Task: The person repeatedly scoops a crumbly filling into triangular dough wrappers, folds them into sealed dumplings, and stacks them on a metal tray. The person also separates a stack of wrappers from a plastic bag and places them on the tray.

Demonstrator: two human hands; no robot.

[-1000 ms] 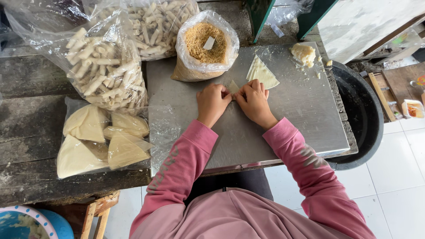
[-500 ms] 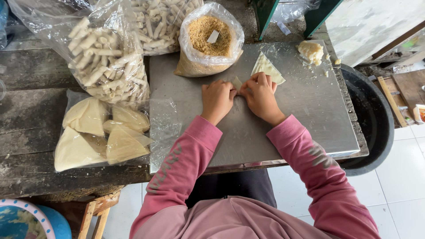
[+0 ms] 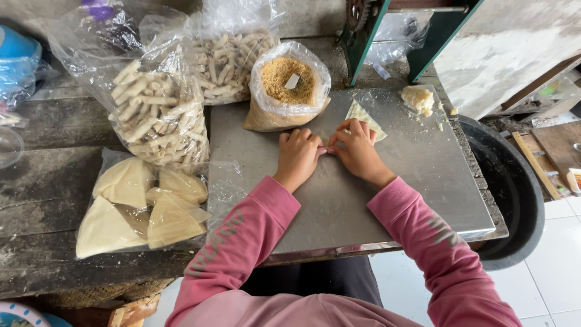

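A thin, pale triangular pastry sheet lies flat on the metal work plate of the counter, just in front of the open bag of golden crumb filling, and most of its near corner is hidden under the fingers. The left hand and the right hand meet knuckle to knuckle over that corner, fingertips curled down and pressed together on the sheet, so the grip of both hands is closed on the dough rather than spread; what sits under the fingers cannot be seen. To do this fold well, it seems wise to keep the pressure light and even, since so thin a sheet would likely tear if pinched hard, and to roll both sides at the same pace so the edge stays straight. The free far point of the triangle should stay flat against the plate. Beyond the sheet, a lump of pale dough rests near the far right corner with crumbs scattered beside it. To the left, on the dark wooden counter, a clear bag of finished rolled sticks stands beside a second such bag, and a flat bag of stacked triangular sheets lies nearer. A black tub sits at the plate's right edge.
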